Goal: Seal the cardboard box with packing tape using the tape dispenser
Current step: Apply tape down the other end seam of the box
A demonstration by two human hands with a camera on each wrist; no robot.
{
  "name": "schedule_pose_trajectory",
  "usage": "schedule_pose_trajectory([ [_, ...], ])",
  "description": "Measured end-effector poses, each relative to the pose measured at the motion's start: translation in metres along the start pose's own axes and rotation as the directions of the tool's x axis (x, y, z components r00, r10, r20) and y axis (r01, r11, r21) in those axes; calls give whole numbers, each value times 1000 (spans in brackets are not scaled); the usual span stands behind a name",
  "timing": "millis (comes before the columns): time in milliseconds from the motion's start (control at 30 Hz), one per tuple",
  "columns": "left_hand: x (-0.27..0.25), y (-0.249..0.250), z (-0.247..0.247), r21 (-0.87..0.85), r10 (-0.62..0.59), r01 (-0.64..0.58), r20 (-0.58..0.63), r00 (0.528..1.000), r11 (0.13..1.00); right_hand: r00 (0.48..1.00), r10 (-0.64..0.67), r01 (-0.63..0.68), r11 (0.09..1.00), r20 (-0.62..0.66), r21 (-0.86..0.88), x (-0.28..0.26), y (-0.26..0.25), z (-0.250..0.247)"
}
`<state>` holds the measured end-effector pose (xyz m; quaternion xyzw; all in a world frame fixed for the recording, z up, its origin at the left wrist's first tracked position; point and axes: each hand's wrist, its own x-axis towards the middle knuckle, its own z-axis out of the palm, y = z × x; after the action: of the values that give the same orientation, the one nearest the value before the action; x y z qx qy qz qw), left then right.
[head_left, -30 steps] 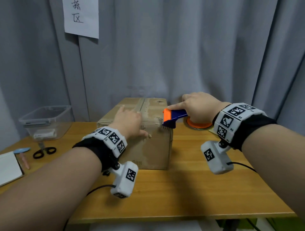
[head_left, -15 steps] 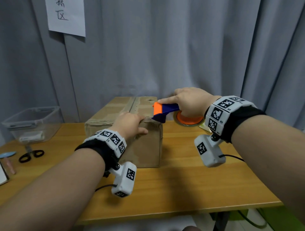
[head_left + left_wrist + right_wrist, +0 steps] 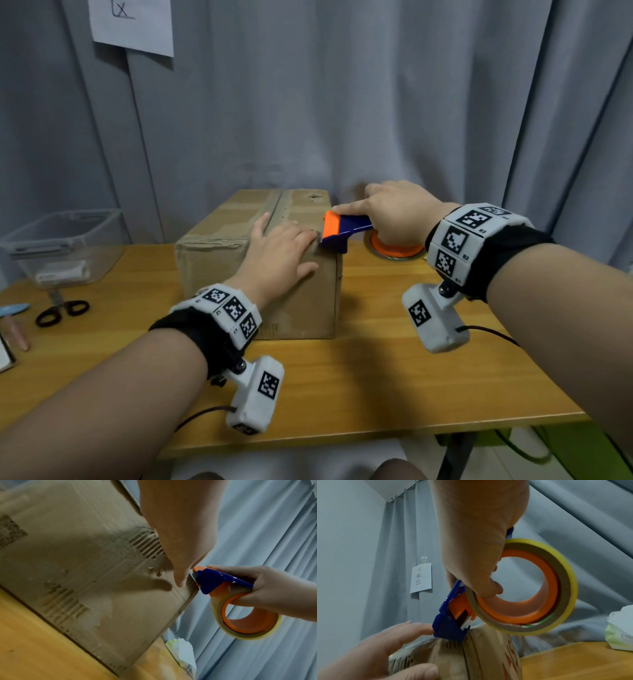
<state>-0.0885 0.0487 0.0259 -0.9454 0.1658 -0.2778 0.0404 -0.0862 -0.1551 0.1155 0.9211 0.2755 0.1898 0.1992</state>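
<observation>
- Both hands are found at the near right top corner of the cardboard box (image 3: 239, 274), which stands on the bench (image 3: 376, 370) in front of a grey curtain; the left hand (image 3: 279, 253) is laid on the box with fingers extended and nothing gripped, the thumb dropped over the front face; the right hand (image 3: 397, 214) is wrapped round the tape dispenser (image 3: 342, 230), fingers hooked through its orange core.
- Since a second ago the dispenser's blue and orange nose has been kept at that corner while the left hand has been slid along the top toward it, so that its fingertips are now just beside the nose; the whole scene has also been shifted in the head view, which is likely head motion only.
- From this it is judged that a strip is being anchored or smoothed at the corner edge; a glossy film is seen under the nose in the right wrist view, though how far the tape runs cannot be told; the centre seam on top appears not yet covered.
- In the left wrist view the index finger (image 3: 180, 580) is pressed to the box edge directly against the cutter end; the tape roll (image 3: 539, 588) is held off the box's right side, above the bench.
- Scissors (image 3: 61, 310) and a clear plastic bin (image 3: 65, 246) are left at the far left, well apart from the work.
</observation>
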Motion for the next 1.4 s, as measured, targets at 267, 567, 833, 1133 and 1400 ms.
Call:
schedule_pose_trajectory([
  [267,16,5,-1,-4,-34,35,54,998,999,1000,8,-8,999,3,37,4,3,6],
  [567,20,11,1,44,-75,73,49,996,996,999,28,-24,987,-24,161,-3,14,15],
  [833,17,10,1,83,-56,52,48,997,995,996,79,-68,981,-48,184,-17,31,36],
  [1133,15,14,-3,68,-71,67,60,996,995,986,155,-148,982,-57,113,-50,57,67],
  [1400,44,33,-21,67,39,-57,241,970,996,987,133,-129,990,-89,50,-45,59,59],
])
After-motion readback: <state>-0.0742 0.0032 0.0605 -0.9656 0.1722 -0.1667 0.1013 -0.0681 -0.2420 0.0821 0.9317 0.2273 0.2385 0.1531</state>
